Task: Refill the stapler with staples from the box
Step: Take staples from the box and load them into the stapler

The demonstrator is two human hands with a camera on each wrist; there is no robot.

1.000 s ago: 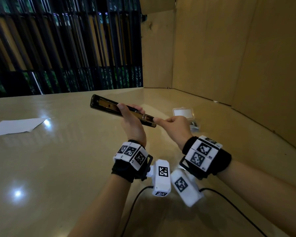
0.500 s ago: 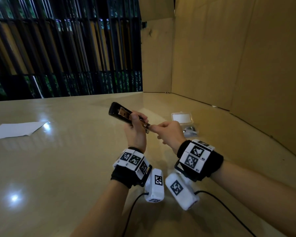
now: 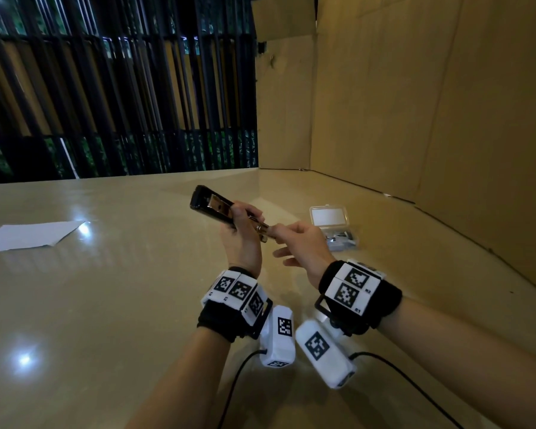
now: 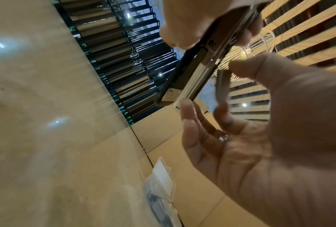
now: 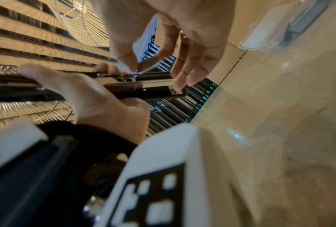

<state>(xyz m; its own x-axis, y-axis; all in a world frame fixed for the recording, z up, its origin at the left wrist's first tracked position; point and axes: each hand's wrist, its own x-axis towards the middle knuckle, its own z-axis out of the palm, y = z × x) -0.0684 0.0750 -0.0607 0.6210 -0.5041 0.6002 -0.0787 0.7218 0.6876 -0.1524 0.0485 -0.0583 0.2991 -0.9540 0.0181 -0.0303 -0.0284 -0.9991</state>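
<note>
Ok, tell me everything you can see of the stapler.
The stapler is a long, slim, dark-bodied tool with a shiny metal staple channel showing; it looks opened out for loading. It is held in the air above the table, tilted, its far end pointing up and away to the left. The left hand grips it around the middle. The right hand pinches a small metal part at its near end; whether that is a staple strip I cannot tell.
</note>
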